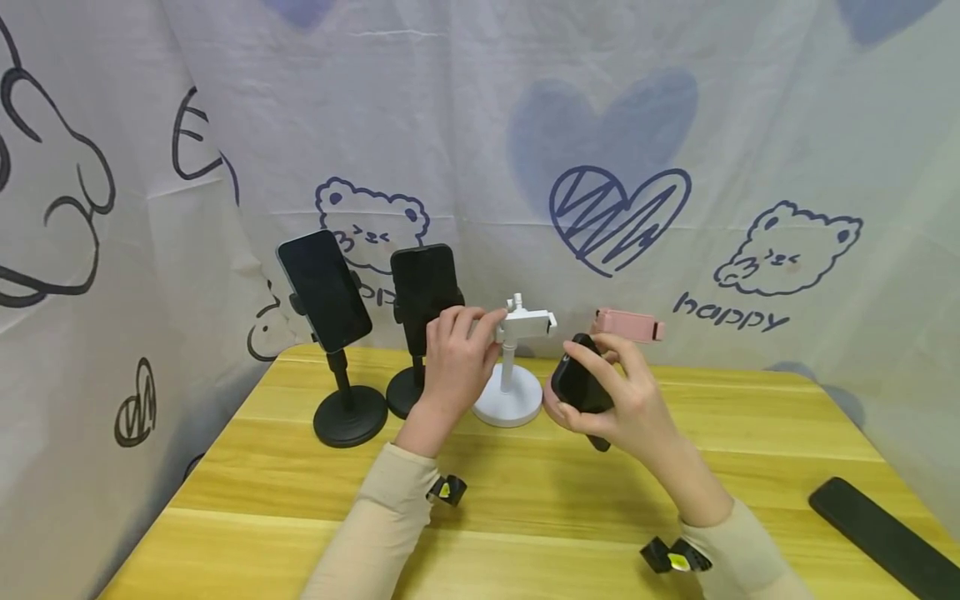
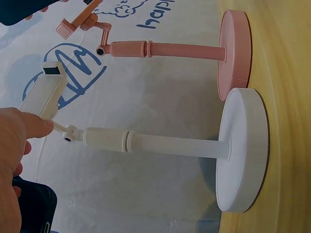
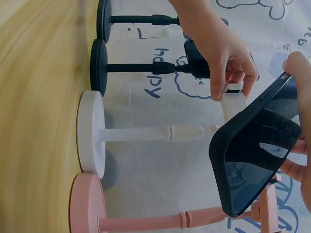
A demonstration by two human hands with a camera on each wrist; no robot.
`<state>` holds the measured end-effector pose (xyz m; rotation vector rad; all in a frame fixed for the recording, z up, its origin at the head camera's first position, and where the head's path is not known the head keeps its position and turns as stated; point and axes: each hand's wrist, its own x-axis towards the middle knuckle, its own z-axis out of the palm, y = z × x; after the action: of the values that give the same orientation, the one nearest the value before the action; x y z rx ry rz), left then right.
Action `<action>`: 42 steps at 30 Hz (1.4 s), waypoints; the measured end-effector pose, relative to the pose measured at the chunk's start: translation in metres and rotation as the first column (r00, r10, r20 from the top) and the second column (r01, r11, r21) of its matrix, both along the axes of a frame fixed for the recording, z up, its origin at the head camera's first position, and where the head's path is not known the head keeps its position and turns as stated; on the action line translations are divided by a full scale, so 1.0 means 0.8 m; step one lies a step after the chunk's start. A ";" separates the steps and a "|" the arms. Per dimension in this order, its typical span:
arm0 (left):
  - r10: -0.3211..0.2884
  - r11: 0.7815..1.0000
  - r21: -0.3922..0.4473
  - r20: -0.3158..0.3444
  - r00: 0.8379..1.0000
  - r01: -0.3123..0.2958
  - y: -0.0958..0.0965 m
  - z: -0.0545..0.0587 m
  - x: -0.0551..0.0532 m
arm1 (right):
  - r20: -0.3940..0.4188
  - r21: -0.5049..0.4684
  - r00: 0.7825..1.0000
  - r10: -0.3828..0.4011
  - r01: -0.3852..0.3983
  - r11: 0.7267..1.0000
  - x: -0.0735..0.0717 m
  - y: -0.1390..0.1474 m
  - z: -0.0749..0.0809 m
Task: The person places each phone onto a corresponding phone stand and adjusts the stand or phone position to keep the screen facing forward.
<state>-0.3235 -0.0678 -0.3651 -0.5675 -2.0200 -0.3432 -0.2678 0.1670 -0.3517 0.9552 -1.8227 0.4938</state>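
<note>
My left hand (image 1: 459, 354) pinches one end of the clamp of a white phone stand (image 1: 507, 371). In the right wrist view its thumb and fingers lie either side of the white clamp (image 3: 234, 103). Nothing sits in that clamp. My right hand (image 1: 636, 402) grips a black phone (image 1: 576, 382) by its edges, tilted, just right of the white stand. The phone's dark glossy screen (image 3: 262, 145) shows in the right wrist view. Behind the phone stands a pink phone stand (image 1: 630, 325), its base partly hidden; in the left wrist view its arm (image 2: 187, 50) and round base show.
Two black stands on the left hold phones upright: one phone (image 1: 324, 290) at the far left, another (image 1: 424, 287) beside my left hand. A long black flat object (image 1: 885, 533) lies at the table's right edge. A printed curtain (image 1: 480, 150) hangs behind the wooden table (image 1: 247, 500).
</note>
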 end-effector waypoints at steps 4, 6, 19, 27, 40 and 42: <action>0.001 1.000 -0.001 0.003 1.000 -0.001 0.000 0.000 0.000 | -0.025 -0.022 1.000 0.001 -0.001 1.000 -0.004 -0.005 0.001; 0.003 1.000 -0.003 0.005 1.000 -0.003 0.000 0.000 0.000 | -0.032 -0.031 0.999 0.001 -0.002 1.000 -0.006 -0.007 0.002; 0.003 1.000 0.001 -0.003 1.000 -0.003 0.001 0.001 0.000 | -0.060 -0.092 0.998 0.022 -0.028 0.995 -0.014 -0.022 0.011; 0.009 1.000 -0.001 0.011 1.000 -0.009 0.001 0.000 0.001 | -0.059 -0.171 0.998 0.032 -0.042 0.984 -0.021 -0.035 0.020; 0.011 1.000 -0.006 -0.002 1.000 -0.011 0.001 0.001 0.001 | -0.077 -0.295 0.996 0.041 -0.062 0.953 -0.029 -0.057 0.032; 0.012 1.000 -0.009 -0.006 1.000 -0.012 0.001 0.001 0.001 | -0.081 -0.323 0.996 0.042 -0.066 0.944 -0.030 -0.061 0.034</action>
<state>-0.3230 -0.0674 -0.3645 -0.5610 -2.0194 -0.3255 -0.2918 0.1183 -0.3246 0.7859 -1.5899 0.7591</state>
